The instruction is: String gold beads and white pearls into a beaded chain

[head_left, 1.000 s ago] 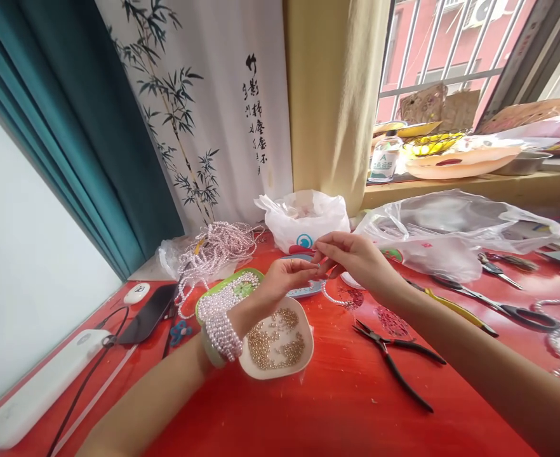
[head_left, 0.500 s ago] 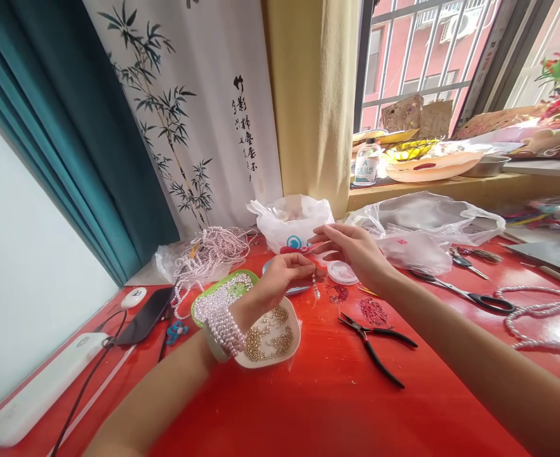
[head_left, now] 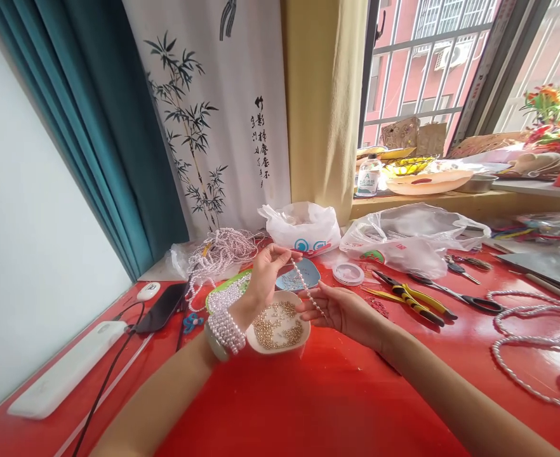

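Between thumb and fingertips, my left hand (head_left: 266, 276) pinches the upper end of a short strand of pearl beads (head_left: 305, 283). From there the strand slants down to the right. My right hand (head_left: 340, 309) is turned palm up, fingers stretched out, with the strand's lower end lying against them. Below the strand sits a cream dish (head_left: 252, 343) of gold beads. Behind it is a blue tray (head_left: 312, 271) with small pieces in it. A green tray (head_left: 235, 280) of pearly beads is partly hidden by my left hand and its pearl bracelet.
Yellow-black pliers (head_left: 413, 300), scissors (head_left: 482, 303) and long pearl strands (head_left: 503, 355) lie to the right. White plastic bags (head_left: 303, 225) stand at the back. Heaped pearl strands (head_left: 227, 247), a phone (head_left: 163, 308) and a white power strip (head_left: 70, 368) are on the left.
My right hand has come down from beside the white bag to the strand's lower end. The strand, hanging from my left hand before, now stretches across to it. The view has shifted.
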The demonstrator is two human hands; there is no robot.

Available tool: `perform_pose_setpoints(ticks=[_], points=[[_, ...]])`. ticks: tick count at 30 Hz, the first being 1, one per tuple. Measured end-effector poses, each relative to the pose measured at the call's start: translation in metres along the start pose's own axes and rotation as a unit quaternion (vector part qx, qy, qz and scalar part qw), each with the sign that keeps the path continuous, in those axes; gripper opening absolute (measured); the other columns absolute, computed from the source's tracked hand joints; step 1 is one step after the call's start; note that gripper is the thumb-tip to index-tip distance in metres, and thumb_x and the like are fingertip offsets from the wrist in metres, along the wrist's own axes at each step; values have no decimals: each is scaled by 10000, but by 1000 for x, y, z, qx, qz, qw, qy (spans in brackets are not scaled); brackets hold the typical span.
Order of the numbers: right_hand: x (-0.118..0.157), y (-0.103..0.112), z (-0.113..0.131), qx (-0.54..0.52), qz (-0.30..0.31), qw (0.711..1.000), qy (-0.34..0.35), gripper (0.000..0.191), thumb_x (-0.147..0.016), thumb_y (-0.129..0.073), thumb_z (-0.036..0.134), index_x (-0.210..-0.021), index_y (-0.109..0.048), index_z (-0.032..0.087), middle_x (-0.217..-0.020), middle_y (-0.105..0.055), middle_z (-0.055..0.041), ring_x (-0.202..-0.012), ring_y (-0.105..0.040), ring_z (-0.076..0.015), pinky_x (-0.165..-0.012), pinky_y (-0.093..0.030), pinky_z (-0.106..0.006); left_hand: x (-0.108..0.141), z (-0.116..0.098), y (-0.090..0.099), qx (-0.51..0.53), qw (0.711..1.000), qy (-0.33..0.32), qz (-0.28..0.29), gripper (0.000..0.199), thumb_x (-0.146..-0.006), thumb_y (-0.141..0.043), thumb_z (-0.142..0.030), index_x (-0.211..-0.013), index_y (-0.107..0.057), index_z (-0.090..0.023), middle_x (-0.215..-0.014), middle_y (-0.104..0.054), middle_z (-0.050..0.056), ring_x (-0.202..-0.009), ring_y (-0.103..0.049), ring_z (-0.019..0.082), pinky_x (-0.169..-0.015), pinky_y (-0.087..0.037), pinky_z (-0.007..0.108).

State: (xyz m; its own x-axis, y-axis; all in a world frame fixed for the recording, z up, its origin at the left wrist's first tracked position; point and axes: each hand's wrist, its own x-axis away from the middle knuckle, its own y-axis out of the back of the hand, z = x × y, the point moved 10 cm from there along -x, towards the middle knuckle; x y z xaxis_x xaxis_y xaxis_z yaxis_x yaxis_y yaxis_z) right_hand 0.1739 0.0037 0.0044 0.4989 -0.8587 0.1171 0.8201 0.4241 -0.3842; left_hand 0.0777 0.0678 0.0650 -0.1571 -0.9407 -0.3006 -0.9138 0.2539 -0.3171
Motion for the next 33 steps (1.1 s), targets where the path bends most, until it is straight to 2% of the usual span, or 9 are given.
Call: perform_pose_setpoints(ticks=[4, 9, 12, 15, 21, 26, 30, 33], points=[[-1, -8, -9, -18, -21, 999, -16, 274, -891, -411, 304, -959, -589, 107, -891, -696, -134, -754, -673, -157, -716, -500, -259, 2, -3, 22, 8, 999, -21, -38, 145, -708, -642, -231, -721, -523, -151, -805, -680, 46, -789, -625, 157, -744, -451, 289], [-6, -6, -13, -32, -92, 995, 0, 165, -828, -523, 237, -962, -558, 148, -963, -675, -109, -760, -672, -166, -720, -514, -277, 4, -1, 39, 50, 997, -8, -54, 180, -674, -665, -227, -717, -504, -157, -767, -669, 34, -742, -630, 152, -708, -461, 279], [-9, -3, -16, -21, -116, 993, 15, 196, -787, -573, 185, -979, -575, 150, -982, -661, -83, -706, -657, -114, -666, -513, -213, 5, -1, 47, 78, 995, 4, -64, 176, -671, -658, -200, -719, -494, -158, -757, -665, 30, -710, -631, 139, -680, -469, 261], [-13, -2, -22, 4, -114, 993, 10, 206, -739, -631, 156, -941, -621, 117, -920, -675, -79, -617, -613, -61, -583, -488, -146, 7, -2, 55, 97, 992, 15, -75, 152, -677, -648, -177, -718, -504, -152, -767, -664, 37, -691, -629, 126, -659, -472, 241], [-14, -7, -28, 58, -99, 993, 6, 186, -662, -708, 237, -795, -644, 124, -764, -690, -50, -573, -552, -45, -554, -438, -141, 14, -7, 73, 110, 989, 31, -97, 138, -657, -669, -153, -732, -554, -142, -801, -650, 23, -678, -620, 107, -634, -470, 215], [-15, -15, -34, 111, -93, 989, 0, 270, -600, -738, 295, -793, -653, 126, -687, -657, -23, -585, -528, -69, -559, -394, -190, 21, -9, 81, 112, 988, 42, -98, 135, -639, -687, -132, -725, -583, -141, -731, -636, 5, -627, -592, 85, -588, -461, 191], [-16, -20, -33, 167, -95, 981, 12, 258, -624, -698, 355, -710, -654, 116, -564, -571, 19, -454, -362, -41, -458, -270, -208, 25, -6, 83, 122, 987, 53, -94, 108, -653, -677, -141, -719, -593, -134, -759, -648, 17, -618, -592, 80, -598, -472, 195], [-16, -22, -28, 217, -104, 970, 29, 263, -657, -657, 375, -612, -638, 117, -514, -511, 33, -440, -283, -45, -444, -199, -228, 26, -3, 87, 126, 986, 57, -97, 80, -678, -648, -136, -733, -590, -130, -777, -654, 29, -648, -607, 90, -630, -484, 203]])
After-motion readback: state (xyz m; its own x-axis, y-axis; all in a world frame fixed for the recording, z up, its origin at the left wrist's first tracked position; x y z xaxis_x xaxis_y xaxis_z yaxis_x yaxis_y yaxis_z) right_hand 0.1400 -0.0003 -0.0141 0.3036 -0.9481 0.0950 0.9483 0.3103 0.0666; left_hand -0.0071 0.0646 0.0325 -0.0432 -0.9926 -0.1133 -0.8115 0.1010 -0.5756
